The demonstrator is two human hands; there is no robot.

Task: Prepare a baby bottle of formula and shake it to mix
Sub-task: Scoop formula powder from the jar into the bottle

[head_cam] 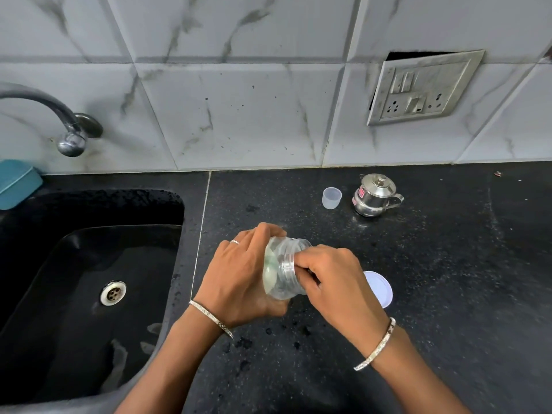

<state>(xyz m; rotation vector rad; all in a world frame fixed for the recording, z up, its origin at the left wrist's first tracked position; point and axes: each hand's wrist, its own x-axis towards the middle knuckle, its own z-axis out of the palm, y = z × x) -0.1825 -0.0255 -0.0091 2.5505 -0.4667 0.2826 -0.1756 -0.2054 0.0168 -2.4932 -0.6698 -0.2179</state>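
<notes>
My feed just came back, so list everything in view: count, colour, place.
jar: 1, clear, open, tilted on its side, held over the counter
lid: 1, white, on the counter, partly behind the right hand
cup: 1, translucent, back of the counter
pot: 1, steel, lidded, right of the cup
counter: 1, black speckled
sink: 1, black, left
tap: 1, steel, above the sink
box: 1, teal, far left
socket: 1, grey, on the wall
hands: 2; left holds the jar, right at its mouth

My desk (418,279) is speckled black — wall tiles (239,115) white, grey-veined; a clear jar (283,264), white lid (380,289), teal box (16,183).
</notes>
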